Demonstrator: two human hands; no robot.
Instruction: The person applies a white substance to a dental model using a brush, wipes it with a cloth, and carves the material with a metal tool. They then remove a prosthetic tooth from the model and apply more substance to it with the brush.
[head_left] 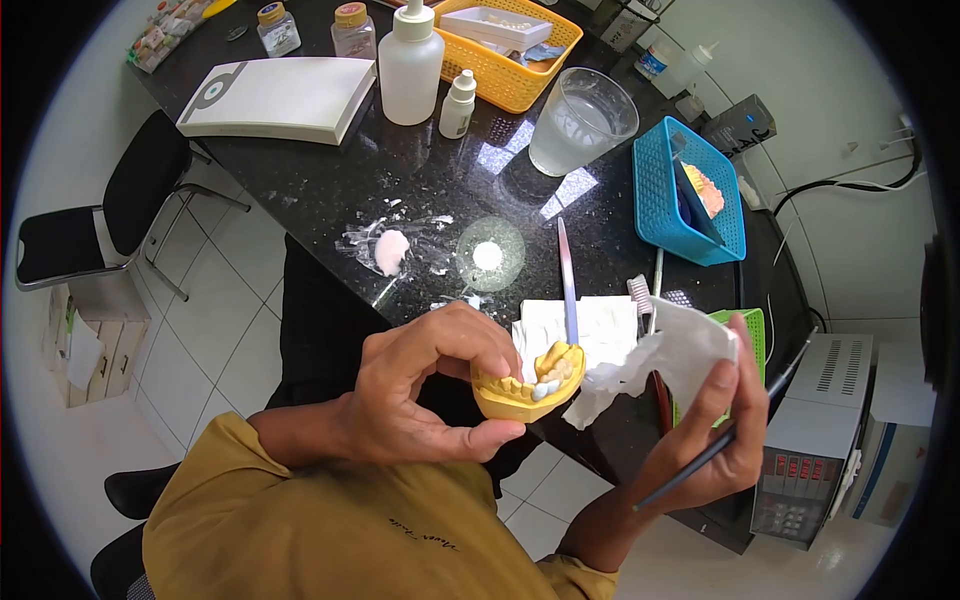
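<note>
My left hand (430, 375) grips a yellow dental cast (508, 404) of a toothed arch, held up in front of my chest. Whitish material covers a few of its teeth on the right side. My right hand (715, 440) is closed on a torn white tissue (690, 345), pinched in the fingertips, and on a thin dark brush (690, 468) lying across the fingers. The tissue's ragged end hangs just right of the cast. Behind them, a folded white cloth (615, 318) lies on the counter, with a pale-handled spatula (567, 270) resting partly on it.
A black counter (330, 185) carries pink powder paste (391, 252), a round glass slab (490, 256), a glass of water (582, 125), a white bottle (411, 75) and a small dropper bottle (458, 108). Blue (690, 245) and yellow (500, 85) baskets stand behind. A toothbrush (640, 296) lies near the tissue.
</note>
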